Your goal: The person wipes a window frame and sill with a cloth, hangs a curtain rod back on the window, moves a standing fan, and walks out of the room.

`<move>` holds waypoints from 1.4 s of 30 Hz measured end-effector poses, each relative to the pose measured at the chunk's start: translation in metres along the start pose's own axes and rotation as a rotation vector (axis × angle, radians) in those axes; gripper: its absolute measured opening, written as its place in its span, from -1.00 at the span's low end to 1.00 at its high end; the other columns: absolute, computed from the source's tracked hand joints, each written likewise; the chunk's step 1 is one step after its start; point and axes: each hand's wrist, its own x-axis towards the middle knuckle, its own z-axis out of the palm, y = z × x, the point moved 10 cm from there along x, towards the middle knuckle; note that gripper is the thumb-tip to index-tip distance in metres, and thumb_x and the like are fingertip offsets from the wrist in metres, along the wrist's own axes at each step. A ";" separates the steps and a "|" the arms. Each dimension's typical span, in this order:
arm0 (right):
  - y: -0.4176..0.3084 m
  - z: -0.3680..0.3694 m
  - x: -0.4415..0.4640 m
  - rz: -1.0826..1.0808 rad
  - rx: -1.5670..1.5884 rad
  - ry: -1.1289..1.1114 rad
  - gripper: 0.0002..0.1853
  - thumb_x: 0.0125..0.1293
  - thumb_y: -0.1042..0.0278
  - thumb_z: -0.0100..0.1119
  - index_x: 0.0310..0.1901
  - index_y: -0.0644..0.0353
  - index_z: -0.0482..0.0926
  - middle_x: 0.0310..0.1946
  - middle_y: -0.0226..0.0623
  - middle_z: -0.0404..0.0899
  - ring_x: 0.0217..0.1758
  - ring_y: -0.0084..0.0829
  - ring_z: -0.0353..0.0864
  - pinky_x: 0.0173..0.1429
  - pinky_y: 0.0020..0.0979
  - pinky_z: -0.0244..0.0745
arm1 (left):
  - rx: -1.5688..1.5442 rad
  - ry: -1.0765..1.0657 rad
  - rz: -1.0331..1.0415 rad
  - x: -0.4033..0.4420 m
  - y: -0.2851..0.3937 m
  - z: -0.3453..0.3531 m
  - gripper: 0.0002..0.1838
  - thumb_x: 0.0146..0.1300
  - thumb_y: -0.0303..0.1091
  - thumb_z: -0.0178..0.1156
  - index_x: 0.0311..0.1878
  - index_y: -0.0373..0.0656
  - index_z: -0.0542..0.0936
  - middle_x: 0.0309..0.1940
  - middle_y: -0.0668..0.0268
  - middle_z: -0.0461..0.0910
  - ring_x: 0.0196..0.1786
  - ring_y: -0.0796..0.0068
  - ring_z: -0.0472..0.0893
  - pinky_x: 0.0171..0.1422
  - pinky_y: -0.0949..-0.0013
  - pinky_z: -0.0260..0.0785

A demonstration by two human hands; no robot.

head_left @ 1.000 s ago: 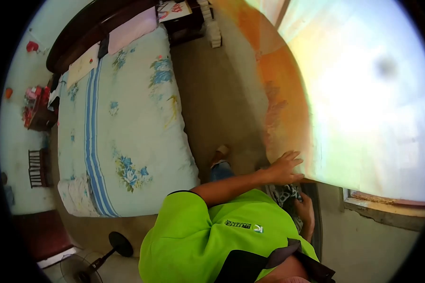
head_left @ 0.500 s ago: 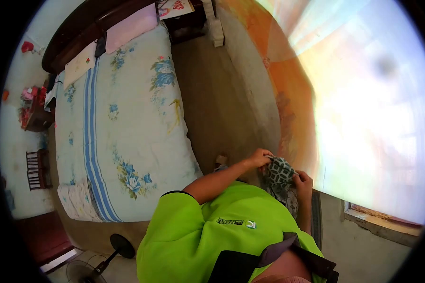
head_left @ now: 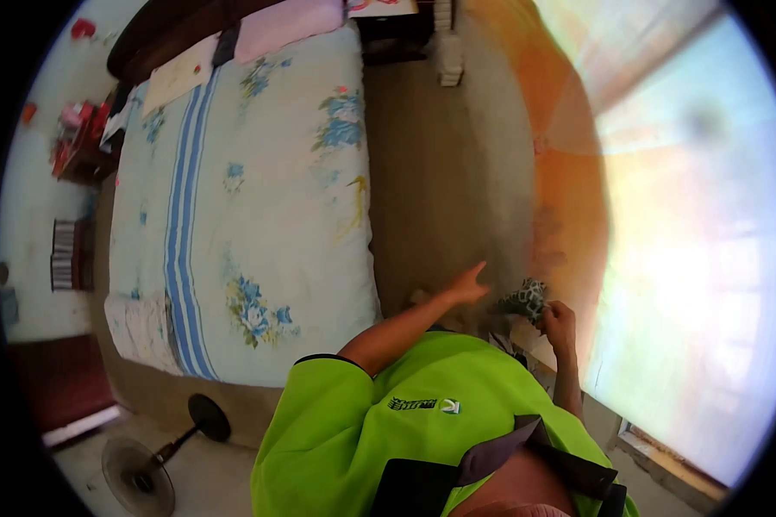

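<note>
Beside the orange curtain, a dark green and white patterned cloth hangs bunched from my right hand, whose fingers are pinched on its edge. Left of the cloth is my left hand, apart from it, with thumb and forefinger spread and nothing held. More patterned fabric shows partly under the cloth, close to my bright green shirt. What lies beneath it is too small to make out.
A bed with a floral sheet fills the left side. A fan stands at the lower left. Bright window curtains hang on the right. A dark nightstand stands beyond the floor strip.
My left hand, first at the curtain, took hold of the cloth with my right hand, then let go and moved left. My right hand has raised the cloth. The view has shifted.
</note>
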 end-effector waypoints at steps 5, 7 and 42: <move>-0.008 0.049 0.035 -0.030 -0.358 -0.428 -0.81 0.30 0.40 0.16 -0.20 0.35 0.66 -0.54 -0.30 0.62 -0.52 -0.51 0.58 -0.41 -0.44 0.49 | -0.019 0.017 0.124 -0.026 0.021 -0.012 -0.14 0.18 -0.25 0.26 0.56 0.03 0.14 0.42 -0.09 0.29 0.47 0.01 0.29 0.42 0.17 0.26; -0.026 0.063 0.033 -0.046 -0.292 -0.497 -0.79 0.29 0.40 0.19 -0.14 0.34 0.67 -0.52 -0.29 0.64 -0.50 -0.52 0.58 -0.37 -0.44 0.51 | 0.085 0.083 0.239 -0.029 0.018 0.000 -0.13 0.18 -0.26 0.26 0.56 0.10 0.13 0.42 -0.08 0.29 0.46 0.01 0.30 0.41 0.17 0.27; 0.053 0.166 0.084 -0.368 -0.712 -0.768 -0.72 0.21 0.23 0.18 -0.17 0.27 0.60 -0.44 -0.08 0.61 -0.42 -0.24 0.59 -0.27 -0.19 0.49 | -0.795 0.700 -0.112 -0.222 -0.153 0.147 -0.46 0.36 0.03 0.19 0.20 -0.21 0.53 0.16 0.10 0.59 0.18 0.24 0.60 0.25 0.12 0.43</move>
